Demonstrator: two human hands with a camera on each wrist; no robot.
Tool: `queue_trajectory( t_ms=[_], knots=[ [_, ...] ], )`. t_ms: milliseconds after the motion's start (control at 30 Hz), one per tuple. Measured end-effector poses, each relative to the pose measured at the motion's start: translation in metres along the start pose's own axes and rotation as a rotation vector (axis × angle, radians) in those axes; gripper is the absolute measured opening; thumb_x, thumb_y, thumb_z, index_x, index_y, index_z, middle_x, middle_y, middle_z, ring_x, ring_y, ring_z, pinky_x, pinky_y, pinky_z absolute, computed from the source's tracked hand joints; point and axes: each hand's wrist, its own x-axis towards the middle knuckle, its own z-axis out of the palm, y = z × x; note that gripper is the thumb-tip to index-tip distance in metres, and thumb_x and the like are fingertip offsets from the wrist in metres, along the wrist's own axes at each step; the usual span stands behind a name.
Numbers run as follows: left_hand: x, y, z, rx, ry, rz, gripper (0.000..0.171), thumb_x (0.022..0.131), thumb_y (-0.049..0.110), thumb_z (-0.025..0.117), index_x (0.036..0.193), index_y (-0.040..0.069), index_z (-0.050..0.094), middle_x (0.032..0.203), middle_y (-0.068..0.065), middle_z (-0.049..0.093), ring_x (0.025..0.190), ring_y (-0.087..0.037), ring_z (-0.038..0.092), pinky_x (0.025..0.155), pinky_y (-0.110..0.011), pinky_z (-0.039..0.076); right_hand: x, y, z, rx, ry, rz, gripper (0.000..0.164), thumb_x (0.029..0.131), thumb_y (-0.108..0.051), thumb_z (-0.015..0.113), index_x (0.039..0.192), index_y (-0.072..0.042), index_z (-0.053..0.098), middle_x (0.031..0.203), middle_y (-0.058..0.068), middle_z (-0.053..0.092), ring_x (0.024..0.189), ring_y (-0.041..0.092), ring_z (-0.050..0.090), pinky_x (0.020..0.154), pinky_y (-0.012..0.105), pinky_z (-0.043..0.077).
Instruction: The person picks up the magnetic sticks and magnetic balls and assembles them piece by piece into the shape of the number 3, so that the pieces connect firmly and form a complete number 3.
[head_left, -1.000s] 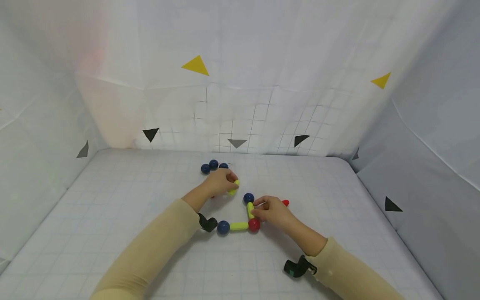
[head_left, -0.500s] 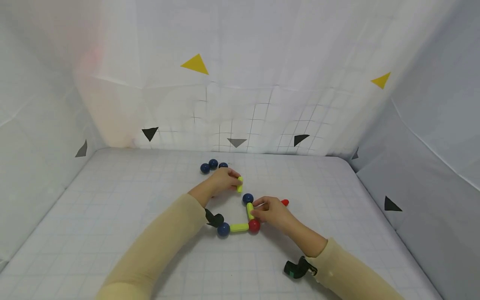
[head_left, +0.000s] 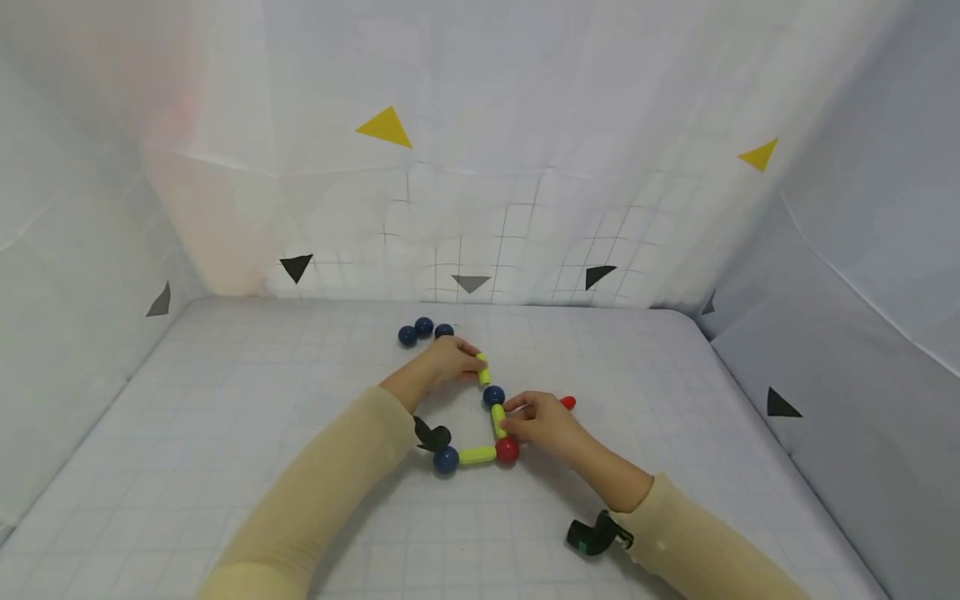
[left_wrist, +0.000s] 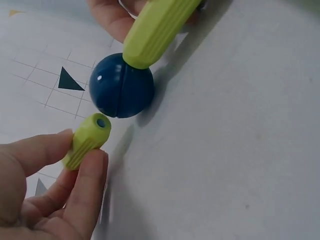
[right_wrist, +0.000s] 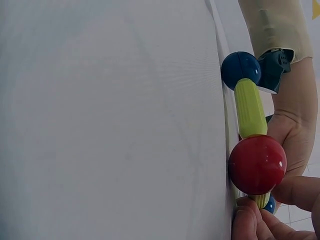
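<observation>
My left hand [head_left: 444,360] pinches a yellow-green magnetic rod [head_left: 483,369] between thumb and fingers. In the left wrist view, that rod's [left_wrist: 86,142] near end, with a small round metal tip, sits right beside a blue ball [left_wrist: 119,90]. From this ball [head_left: 493,397] a second yellow-green rod [head_left: 498,422] runs to a red ball [head_left: 507,451]. My right hand [head_left: 546,422] pinches that second rod near its middle. A third yellow-green rod [head_left: 477,455] joins the red ball to another blue ball [head_left: 446,460] on the left, making an L shape on the table.
Several blue balls [head_left: 423,326] lie at the back of the table [head_left: 300,350], just beyond my left hand. A red piece [head_left: 568,402] sticks out behind my right hand. White sheets [head_left: 480,125] with triangle markers enclose the table at the back and sides.
My left hand has moved a little to the right and turned its rod, bringing the rod's end up to the far blue ball. My right hand keeps its place on the second rod.
</observation>
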Motion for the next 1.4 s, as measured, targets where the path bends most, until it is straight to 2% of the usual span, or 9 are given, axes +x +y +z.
queue_trajectory(
  t_ms=[267,700,900,1100,1400],
  knots=[
    [0.0029,-0.0039,0.0054,-0.025,-0.026,0.023,0.029,0.09,0.013,0.076,0.114,0.003,0.063,0.109,-0.011,0.065,0.091,-0.019,0.068,0.078,-0.025,0.057,0.0007,0.0007,-0.0014,0.014,-0.002,-0.011,0.029,0.089,-0.02,0.077,0.114,-0.008,0.067,0.09,0.003,0.071,0.075,0.017,0.067,0.071,0.03,0.056],
    [-0.0029,-0.0031,0.0048,-0.076,-0.058,0.021,0.031,0.093,0.01,0.072,0.12,-0.001,0.061,0.111,-0.013,0.066,0.094,-0.019,0.068,0.084,-0.028,0.057,-0.0016,0.0001,-0.0008,0.014,-0.007,-0.04,0.027,0.09,-0.017,0.075,0.113,-0.006,0.068,0.088,0.002,0.071,0.074,0.015,0.064,0.069,0.03,0.054],
    [-0.0021,-0.0051,0.0036,-0.047,-0.048,0.04,0.029,0.092,0.01,0.073,0.117,-0.001,0.063,0.11,-0.012,0.066,0.091,-0.017,0.068,0.082,-0.027,0.057,-0.0009,0.0005,-0.0009,0.016,-0.009,-0.041,0.026,0.09,-0.017,0.075,0.113,-0.006,0.068,0.088,0.002,0.071,0.075,0.015,0.064,0.069,0.029,0.054],
    [-0.001,-0.0061,0.003,-0.047,-0.045,0.028,0.028,0.091,0.011,0.074,0.115,0.001,0.064,0.109,-0.011,0.067,0.089,-0.017,0.067,0.079,-0.026,0.057,0.0001,0.0001,-0.0021,0.014,-0.035,-0.025,0.029,0.09,-0.018,0.075,0.116,-0.006,0.067,0.09,0.003,0.07,0.076,0.017,0.065,0.07,0.03,0.055],
    [-0.0053,-0.0047,0.0007,-0.019,-0.052,0.03,0.03,0.091,0.014,0.074,0.117,0.001,0.064,0.109,-0.011,0.068,0.092,-0.017,0.068,0.082,-0.027,0.056,0.0066,-0.0022,-0.0047,0.021,-0.051,-0.015,0.031,0.09,-0.018,0.074,0.117,-0.005,0.065,0.093,0.005,0.069,0.076,0.018,0.065,0.071,0.03,0.055]
  ],
)
